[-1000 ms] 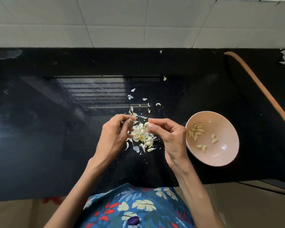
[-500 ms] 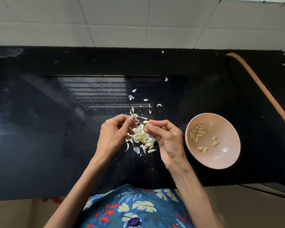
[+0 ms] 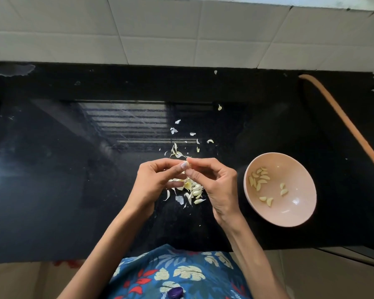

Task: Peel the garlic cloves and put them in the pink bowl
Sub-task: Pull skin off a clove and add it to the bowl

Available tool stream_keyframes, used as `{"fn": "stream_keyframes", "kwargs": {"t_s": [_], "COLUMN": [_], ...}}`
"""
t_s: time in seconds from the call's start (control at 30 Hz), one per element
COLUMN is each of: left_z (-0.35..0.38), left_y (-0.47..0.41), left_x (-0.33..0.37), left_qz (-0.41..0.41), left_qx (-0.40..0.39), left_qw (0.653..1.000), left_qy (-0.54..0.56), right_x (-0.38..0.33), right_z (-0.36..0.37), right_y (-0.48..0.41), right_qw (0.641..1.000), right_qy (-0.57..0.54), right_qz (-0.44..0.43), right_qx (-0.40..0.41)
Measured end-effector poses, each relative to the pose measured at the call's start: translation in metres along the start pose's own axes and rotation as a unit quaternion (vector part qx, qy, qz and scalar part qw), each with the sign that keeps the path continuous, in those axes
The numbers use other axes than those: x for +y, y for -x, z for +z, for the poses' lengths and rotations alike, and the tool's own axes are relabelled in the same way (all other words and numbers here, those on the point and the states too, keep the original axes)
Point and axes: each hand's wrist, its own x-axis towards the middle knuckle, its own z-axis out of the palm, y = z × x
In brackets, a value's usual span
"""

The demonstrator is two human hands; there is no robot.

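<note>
My left hand [image 3: 153,182] and my right hand [image 3: 216,184] meet fingertip to fingertip above the black counter [image 3: 73,190]. Between them they pinch one small garlic clove [image 3: 186,165], mostly hidden by the fingers. Under the hands lies a heap of garlic cloves and skins [image 3: 192,189]. The pink bowl [image 3: 300,219] stands just right of my right hand and holds several peeled cloves [image 3: 258,180].
Loose bits of garlic skin [image 3: 173,130] lie scattered on the counter beyond the hands. An orange hose [image 3: 350,126] curves along the right side. White wall tiles [image 3: 181,35] rise behind the counter. The counter's front edge runs close to my body.
Both hands have come together; their fingertips now touch over the heap and pinch the clove. The bowl and the heap have not moved.
</note>
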Motion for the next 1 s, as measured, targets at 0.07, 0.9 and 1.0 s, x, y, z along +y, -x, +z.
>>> {"fn": "stream_keyframes", "kwargs": {"t_s": [0.07, 0.9, 1.0], "left_z": [-0.001, 0.005, 0.006], "left_y": [0.001, 0.006, 0.005], "left_x": [0.000, 0.007, 0.004], "left_qz": [-0.004, 0.029, 0.057], "left_qx": [-0.007, 0.034, 0.043], "left_qw": [1.000, 0.998, 0.989], "left_qy": [0.005, -0.052, -0.126], "right_x": [0.000, 0.000, 0.001], "right_z": [-0.002, -0.003, -0.001], "right_y": [-0.001, 0.003, 0.004], "right_qw": [0.998, 0.990, 0.990], "right_qy": [0.054, 0.089, 0.086], "right_qz": [-0.030, -0.112, -0.109], "right_qx": [-0.003, 0.007, 0.020]}}
